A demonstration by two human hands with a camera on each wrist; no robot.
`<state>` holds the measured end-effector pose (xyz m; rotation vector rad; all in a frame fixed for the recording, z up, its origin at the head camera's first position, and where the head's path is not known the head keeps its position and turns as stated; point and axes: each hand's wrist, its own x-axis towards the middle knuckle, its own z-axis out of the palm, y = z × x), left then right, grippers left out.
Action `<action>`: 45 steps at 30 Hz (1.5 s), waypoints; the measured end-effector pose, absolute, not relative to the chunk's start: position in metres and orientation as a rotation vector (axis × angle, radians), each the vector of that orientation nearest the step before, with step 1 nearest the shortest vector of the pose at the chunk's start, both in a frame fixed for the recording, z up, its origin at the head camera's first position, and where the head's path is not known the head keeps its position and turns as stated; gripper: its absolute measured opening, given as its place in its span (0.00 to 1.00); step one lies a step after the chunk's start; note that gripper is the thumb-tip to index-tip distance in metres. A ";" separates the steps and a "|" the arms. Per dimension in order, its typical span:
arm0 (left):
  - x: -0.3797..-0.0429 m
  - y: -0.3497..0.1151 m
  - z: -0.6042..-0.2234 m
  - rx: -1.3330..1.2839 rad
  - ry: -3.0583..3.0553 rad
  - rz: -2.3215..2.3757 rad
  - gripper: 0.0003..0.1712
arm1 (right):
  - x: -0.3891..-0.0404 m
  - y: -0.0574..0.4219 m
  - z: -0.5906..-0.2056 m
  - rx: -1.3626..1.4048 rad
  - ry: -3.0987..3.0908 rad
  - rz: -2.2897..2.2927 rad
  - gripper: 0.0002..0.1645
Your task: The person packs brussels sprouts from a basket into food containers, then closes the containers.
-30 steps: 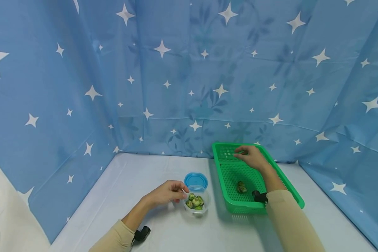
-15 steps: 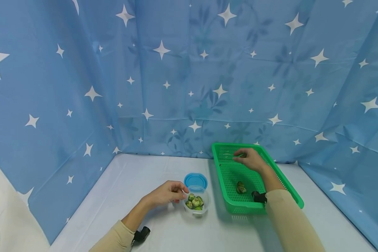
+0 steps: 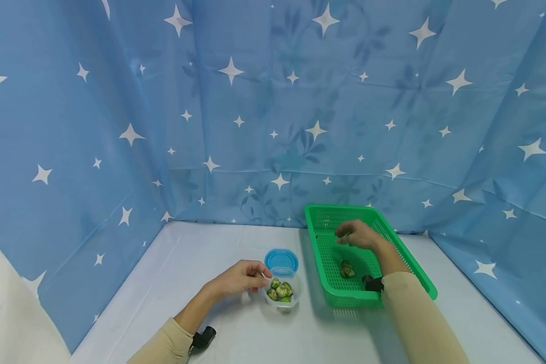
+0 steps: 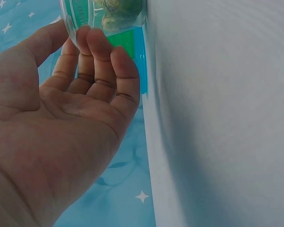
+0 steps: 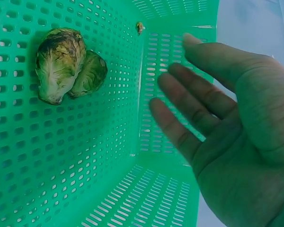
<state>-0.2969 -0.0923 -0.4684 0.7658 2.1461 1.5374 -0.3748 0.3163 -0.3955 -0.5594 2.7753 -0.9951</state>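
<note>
Right hand [image 3: 358,235] is nearer, fingers loose, holding nothing; sprouts [image 3: 347,271] lie toward basket's [image 3: 352,300] near edge. Left hand [image 3: 241,278] meets tub [image 3: 297,290]; grip unclear.

From here, no readable text, label, brand or number: none on green basket [image 3: 319,263] under right hand [image 3: 357,235], clear tub [image 3: 285,305] at left hand's [image 3: 243,277] fingertips, or blue lid [image 3: 281,259] just beyond; curtain [image 3: 236,151] past both hands: printed stars, no lettering

Blue cloth [image 3: 255,101] printed with white four-pointed stars [image 3: 230,70] and darker leafy sprigs [image 3: 307,142] hangs behind and beside a white table [image 3: 195,253].
</note>
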 end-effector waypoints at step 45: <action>-0.297 -0.093 -0.469 0.771 2.135 1.540 0.13 | -0.359 0.319 -0.399 -0.269 2.561 -0.846 0.10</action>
